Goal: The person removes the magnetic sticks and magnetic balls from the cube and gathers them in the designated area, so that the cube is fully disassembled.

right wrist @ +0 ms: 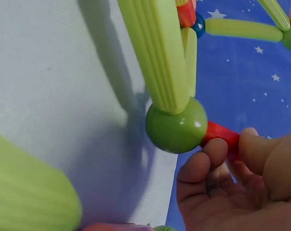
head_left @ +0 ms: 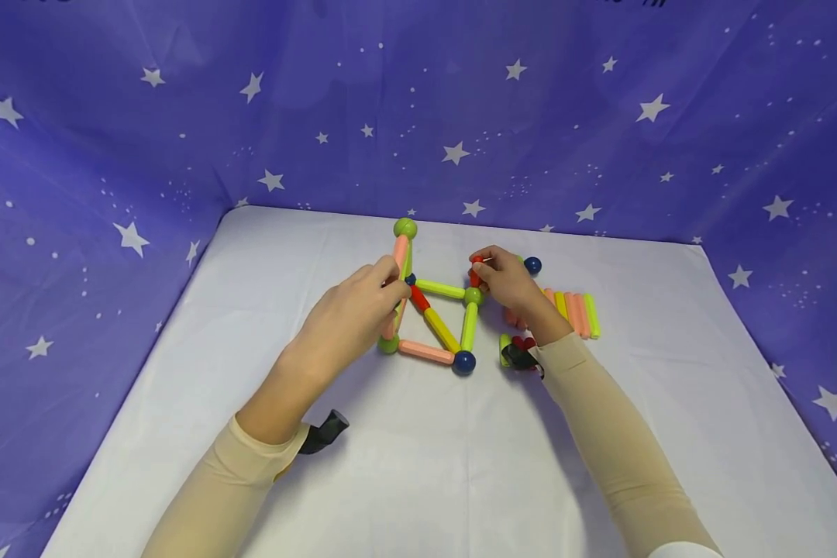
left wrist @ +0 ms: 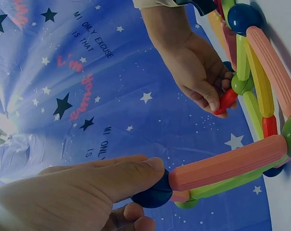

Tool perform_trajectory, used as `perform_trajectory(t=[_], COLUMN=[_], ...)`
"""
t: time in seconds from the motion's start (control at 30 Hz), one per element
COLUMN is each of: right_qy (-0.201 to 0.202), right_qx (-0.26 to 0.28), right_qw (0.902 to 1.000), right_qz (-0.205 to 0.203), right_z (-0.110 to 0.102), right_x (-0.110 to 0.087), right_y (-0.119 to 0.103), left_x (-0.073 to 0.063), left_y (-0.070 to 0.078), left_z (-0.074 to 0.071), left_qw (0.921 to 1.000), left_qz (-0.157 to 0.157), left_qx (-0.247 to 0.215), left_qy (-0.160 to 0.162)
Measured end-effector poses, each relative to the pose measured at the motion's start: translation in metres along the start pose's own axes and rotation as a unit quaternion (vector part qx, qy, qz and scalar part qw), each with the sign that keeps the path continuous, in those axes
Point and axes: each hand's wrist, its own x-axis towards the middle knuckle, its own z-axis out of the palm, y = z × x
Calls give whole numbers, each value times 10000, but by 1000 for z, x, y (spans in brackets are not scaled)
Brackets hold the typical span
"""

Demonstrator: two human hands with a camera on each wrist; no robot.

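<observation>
A frame of magnetic building sticks and balls stands on the table, with a pink stick (head_left: 425, 352), a yellow-green stick (head_left: 441, 290) and a dark blue ball (head_left: 464, 362) low down. A yellow stick (head_left: 442, 329) and a red piece cross its base diagonally. My left hand (head_left: 352, 306) pinches another dark blue ball (left wrist: 152, 192) at the raised end of a pink stick (left wrist: 227, 163). Between thumb and fingertips, my right hand (head_left: 509, 280) holds a short red stick (right wrist: 222, 137). Its lower end meets the green ball (right wrist: 176, 126) at the base's far right corner.
Beside the right forearm lies a row of pink, yellow and green sticks (head_left: 579, 315). A loose dark blue ball (head_left: 532, 265) is behind the right hand. Red and green pieces (head_left: 505, 350) lie partly under the right wrist's black camera mount. A starry purple backdrop (head_left: 453, 116) encloses the white table (head_left: 418, 480).
</observation>
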Motion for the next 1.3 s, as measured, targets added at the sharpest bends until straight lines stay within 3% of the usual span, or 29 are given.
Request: perform_trajectory(t=[0.2, 0.33, 0.47, 0.67, 0.97, 1.1, 1.3], right_qy=[332, 530, 711, 768, 448, 302, 570], right_qx=[467, 456, -179, -1106, -2057, -1931, -1539], right_qw=[9975, 9963, 9972, 9892, 9728, 9777, 9847], right_qz=[416, 508, 174, -585, -964, -761, -589], right_z=[2, 3, 5, 4, 10, 7, -18], right_x=[4, 4, 2, -3, 1, -1, -13], right_y=[3, 5, 5, -4, -4, 1, -7], left_x=[-1, -1, 0, 1, -1, -2, -1], left_y=[1, 1, 2, 3, 0, 1, 3], left_z=[0, 1, 2, 1, 1, 1, -1], left_qw=[9999, 9998, 9998, 9999, 10000, 9999, 9999], left_qz=[75, 108, 109, 87, -11, 41, -7], left_qx=[-50, -104, -111, -82, -68, -110, -125], left_qy=[70, 130, 155, 100, -64, -89, -68])
